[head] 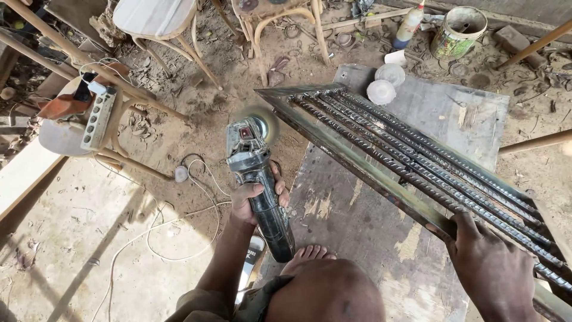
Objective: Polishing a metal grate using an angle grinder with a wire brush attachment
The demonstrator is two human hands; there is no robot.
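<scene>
A: Status. We're holding the angle grinder (257, 173) in our left hand (257, 200), grip clamped round its dark body, disc (257, 121) pointing away from us. The disc is sitting just beside the near corner of the metal grate (417, 158), at its angle-iron edge. Can't tell whether it's touching or just short of it.

B: And the other side?

A: Our right hand (497, 268) is pressing down on the grate's near edge bar, grip closed over bar and rebar, pinning the frame. The grate is lying slanted across the steel plate (429, 107) we're using as a counter, far corner up by two round white discs (386, 83).

B: So which step?

A: We're judging it as lining up to grind the corner. Disc looks blurred, possibly spinning, can't confirm. No sparks showing.

B: What is the next move calling for?

A: We're thinking: steady one-handed feed into the corner, right hand holding the frame flat so it isn't chattering. Our bare foot (310, 253) is sitting right below the grinder's tail, and the white cord (179, 238) is looping over the sandy floor (119, 238) to the power strip (98, 118) on the stool (65, 134). We're keeping both away from the disc.
</scene>
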